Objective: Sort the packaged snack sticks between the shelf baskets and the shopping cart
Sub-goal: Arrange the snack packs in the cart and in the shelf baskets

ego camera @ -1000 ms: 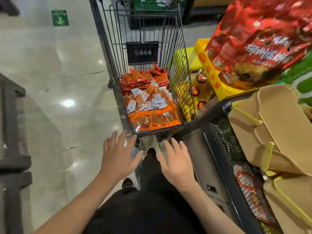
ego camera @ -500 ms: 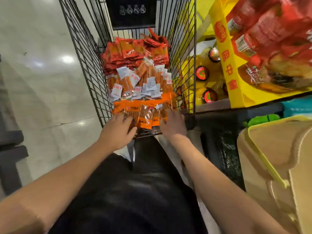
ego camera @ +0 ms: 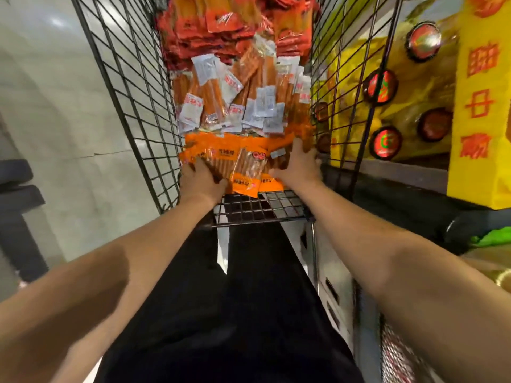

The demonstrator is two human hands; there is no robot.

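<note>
Head camera looked down into the shopping cart (ego camera: 130, 87), where both your hands were at the nearest pile of orange snack packs (ego camera: 243, 164). Your left hand (ego camera: 200, 181) rested on the left end of that pile, fingers bent over the packs, while your right hand (ego camera: 300, 168) lay against its right end, next to the cart's side wall; whether either hand actually gripped a pack, you could not tell, since the fingers were hidden. The orange packs sat between your two hands. Beyond them lay packs with white labels (ego camera: 237, 92), and farther still red packs (ego camera: 218, 26). Outside the cart, on your right, stood a yellow display box (ego camera: 481, 106) and bottles with red caps (ego camera: 385, 142)
</note>
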